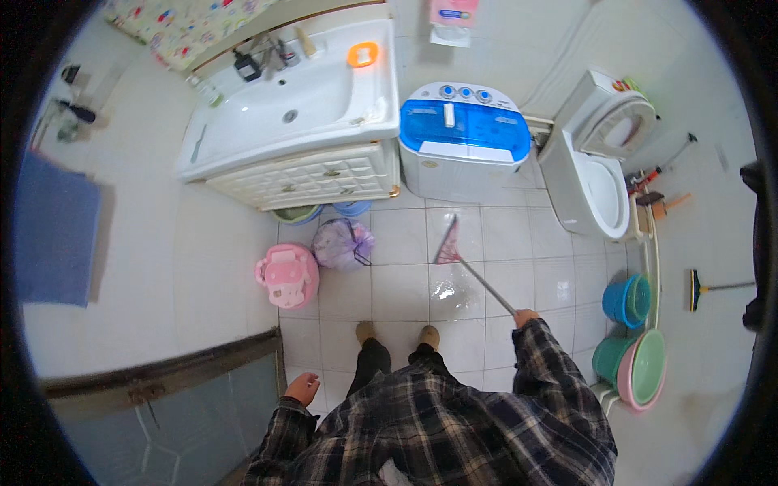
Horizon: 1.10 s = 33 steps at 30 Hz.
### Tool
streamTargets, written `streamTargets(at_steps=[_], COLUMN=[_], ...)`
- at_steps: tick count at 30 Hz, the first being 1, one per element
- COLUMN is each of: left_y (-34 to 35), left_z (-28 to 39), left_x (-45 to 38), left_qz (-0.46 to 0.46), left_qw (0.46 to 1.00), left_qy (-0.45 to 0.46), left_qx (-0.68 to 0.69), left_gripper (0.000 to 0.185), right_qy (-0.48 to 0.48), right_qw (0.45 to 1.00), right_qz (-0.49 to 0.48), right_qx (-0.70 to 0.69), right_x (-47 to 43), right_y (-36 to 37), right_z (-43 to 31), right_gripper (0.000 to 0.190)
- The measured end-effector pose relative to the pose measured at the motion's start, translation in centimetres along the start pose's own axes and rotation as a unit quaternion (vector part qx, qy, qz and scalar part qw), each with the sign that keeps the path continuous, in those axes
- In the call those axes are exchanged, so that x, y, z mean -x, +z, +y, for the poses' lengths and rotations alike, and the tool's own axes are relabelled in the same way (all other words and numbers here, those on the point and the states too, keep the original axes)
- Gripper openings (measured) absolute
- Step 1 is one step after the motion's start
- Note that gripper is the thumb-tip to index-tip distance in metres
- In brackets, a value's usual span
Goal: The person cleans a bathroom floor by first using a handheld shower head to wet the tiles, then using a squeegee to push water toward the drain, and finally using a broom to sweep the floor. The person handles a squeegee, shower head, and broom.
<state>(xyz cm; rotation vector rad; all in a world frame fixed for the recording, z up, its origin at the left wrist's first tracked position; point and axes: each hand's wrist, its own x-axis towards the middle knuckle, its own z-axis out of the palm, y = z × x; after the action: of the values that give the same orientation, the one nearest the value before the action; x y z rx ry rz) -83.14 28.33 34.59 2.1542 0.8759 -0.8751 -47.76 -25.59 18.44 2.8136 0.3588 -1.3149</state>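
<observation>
My right hand is closed around the upper end of the grey handle of a floor squeegee. Its pink triangular head rests on the white tiled floor, ahead of my feet and slightly to the right. Wet patches shine on the tiles just below the head. Beside my left hip hangs my left hand, empty, its fingers loosely bent and near the glass-panelled door.
A pink lidded bin and a tied purple rubbish bag stand left. Ahead are a sink cabinet, a blue-and-white washing machine and a toilet. Blue buckets and nested basins line the right wall.
</observation>
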Motion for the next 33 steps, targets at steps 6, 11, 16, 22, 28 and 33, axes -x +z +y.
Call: streamTargets(at_steps=[6,11,16,22,28,33], left_y=[-4.8,-9.7,-13.7,-13.4,-9.8,-8.5], left_z=[4.9,10.0,13.2,15.7,16.4,16.3], left_x=[-10.3,-17.4,-22.3,-24.3,-21.6,-20.3], left_qz=[-0.057,-0.113,-0.175,-0.211,-0.248,-0.258], left_qw=[0.982,0.958,0.903,0.843,0.803,0.806], left_qy=[0.151,0.219,0.296,0.335,0.372,0.373], left_qx=[-0.094,-0.15,-0.259,-0.364,-0.394,-0.38], left_gripper=[0.033,0.031,0.031,0.033,0.029,0.03], right_qy=[0.169,0.354,0.434,0.425,0.409,0.397], right_qw=[0.97,0.908,0.809,0.788,0.79,0.781], right_qz=[0.112,0.096,0.097,0.087,-0.045,-0.166], right_qx=[-0.132,-0.203,-0.384,-0.437,-0.456,-0.453], right_x=[10.6,19.4,25.7,32.1,37.6,36.3], right_y=[0.2,5.6,14.2,22.2,28.5,33.5], right_z=[1.4,-7.5,-19.4,-29.1,-36.1,-37.4], right_gripper=[0.03,0.029,0.025,0.035,0.045,0.063])
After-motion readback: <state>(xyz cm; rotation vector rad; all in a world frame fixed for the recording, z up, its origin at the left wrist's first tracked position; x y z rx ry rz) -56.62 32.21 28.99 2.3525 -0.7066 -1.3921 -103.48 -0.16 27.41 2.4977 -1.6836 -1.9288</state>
